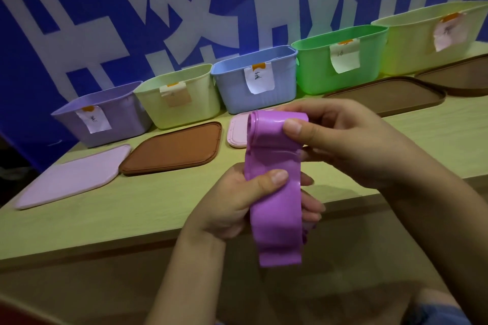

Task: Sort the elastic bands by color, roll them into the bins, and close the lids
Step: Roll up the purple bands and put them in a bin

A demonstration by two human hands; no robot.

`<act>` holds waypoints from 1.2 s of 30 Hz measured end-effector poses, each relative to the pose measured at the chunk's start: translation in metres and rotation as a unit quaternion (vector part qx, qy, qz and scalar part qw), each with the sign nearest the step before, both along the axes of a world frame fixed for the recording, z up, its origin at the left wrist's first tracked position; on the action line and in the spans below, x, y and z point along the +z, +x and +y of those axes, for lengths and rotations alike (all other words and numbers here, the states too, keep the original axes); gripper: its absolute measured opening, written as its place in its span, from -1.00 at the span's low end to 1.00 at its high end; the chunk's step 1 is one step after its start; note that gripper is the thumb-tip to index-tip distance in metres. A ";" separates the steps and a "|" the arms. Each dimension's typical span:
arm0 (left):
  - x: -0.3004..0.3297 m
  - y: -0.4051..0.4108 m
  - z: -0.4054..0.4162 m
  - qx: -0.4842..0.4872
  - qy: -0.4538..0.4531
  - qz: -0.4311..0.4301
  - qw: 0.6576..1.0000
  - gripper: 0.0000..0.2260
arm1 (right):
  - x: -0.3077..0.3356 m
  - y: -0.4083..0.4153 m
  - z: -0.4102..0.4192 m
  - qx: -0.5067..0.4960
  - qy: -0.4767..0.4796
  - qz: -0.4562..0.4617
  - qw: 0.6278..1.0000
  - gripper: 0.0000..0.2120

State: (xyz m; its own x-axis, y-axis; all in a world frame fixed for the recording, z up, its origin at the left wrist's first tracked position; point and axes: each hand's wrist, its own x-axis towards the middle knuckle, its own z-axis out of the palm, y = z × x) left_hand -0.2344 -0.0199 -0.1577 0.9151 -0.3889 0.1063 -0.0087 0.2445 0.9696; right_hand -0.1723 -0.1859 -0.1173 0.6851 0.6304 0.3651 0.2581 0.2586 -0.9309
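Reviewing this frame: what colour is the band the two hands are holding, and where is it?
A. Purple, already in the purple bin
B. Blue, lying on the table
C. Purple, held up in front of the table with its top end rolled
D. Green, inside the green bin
C: the purple band is held by the left hand and right hand, top curled over, away from the purple bin.

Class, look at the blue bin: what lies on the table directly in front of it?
In front of the blue bin lies a pink lid. Its right part is hidden behind the purple band held in both hands.
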 end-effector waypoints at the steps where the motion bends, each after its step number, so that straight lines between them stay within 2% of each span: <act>1: -0.001 -0.001 0.000 -0.011 -0.002 0.002 1.000 -0.80 | 0.001 0.001 -0.002 0.001 -0.005 0.004 1.000 -0.64; 9: -0.011 0.009 0.001 -0.054 -0.069 0.036 0.995 -0.83 | -0.005 0.003 0.003 -0.061 -0.029 -0.009 0.998 -0.72; 11: -0.012 0.008 -0.001 -0.020 -0.063 0.052 0.996 -0.82 | -0.008 0.002 0.005 -0.058 -0.026 -0.001 0.998 -0.76; 13: -0.010 0.009 -0.003 0.084 0.022 0.035 0.996 -0.80 | -0.009 0.002 0.007 -0.059 -0.013 0.013 0.998 -0.77; 14: -0.011 0.010 -0.003 0.166 0.105 0.001 0.980 -0.75 | -0.009 0.001 0.007 -0.064 -0.004 0.017 0.998 -0.77; 16: -0.014 0.012 -0.004 0.346 0.232 -0.107 0.903 -0.66 | -0.007 0.000 0.006 -0.089 0.013 0.005 0.996 -0.77; 18: -0.017 0.009 -0.009 0.467 0.279 -0.223 0.809 -0.64 | -0.004 0.000 0.006 -0.136 0.015 -0.028 0.990 -0.83; 19: -0.018 0.008 -0.012 0.499 0.292 -0.257 0.774 -0.67 | -0.003 0.000 0.007 -0.148 0.019 -0.034 0.988 -0.88; 20: -0.018 0.007 -0.016 0.513 0.294 -0.267 0.761 -0.71 | -0.004 0.001 0.008 -0.150 0.026 -0.031 0.988 -0.90; 25: -0.009 0.012 -0.018 0.488 0.241 -0.205 0.814 -0.83 | -0.004 0.004 0.009 -0.127 0.044 0.007 0.991 -0.91; 27: -0.007 0.012 -0.019 0.489 0.236 -0.194 0.817 -0.86 | -0.006 0.004 0.008 -0.135 0.040 0.003 0.990 -0.90; 30: -0.003 0.009 -0.021 0.503 0.246 -0.206 0.802 -0.84 | -0.010 0.005 0.010 -0.170 0.017 -0.028 0.985 -0.90; 33: -0.002 0.005 -0.022 0.468 0.210 -0.195 0.836 -0.89 | -0.013 0.006 0.012 -0.203 -0.012 -0.067 0.977 -0.86; 36: -0.001 0.005 -0.026 0.478 0.203 -0.172 0.837 -0.90 | -0.014 0.006 0.014 -0.207 -0.002 -0.063 0.976 -0.85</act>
